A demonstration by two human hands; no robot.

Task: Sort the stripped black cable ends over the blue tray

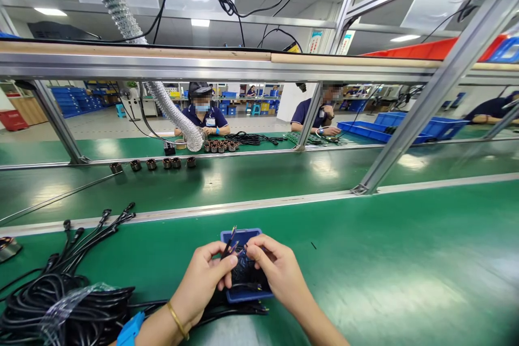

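My left hand is closed on the end of a black cable, whose thin coloured wires stick out past the fingertips. Close beside it, my right hand has thumb and forefinger pinched near those wire ends; what lies between them is too small to name. Both hands are over a small blue bin on the green bench. Small dark pieces lie inside the bin, partly hidden by my hands. More black cable ends with bare wire tips rest along the bin's near side.
Coiled black cables in clear wrap lie at left, their connectors pointing away. Several copper-wound rings stand on the strip beyond. A metal frame post slants across the right. Two co-workers sit opposite, near blue trays.
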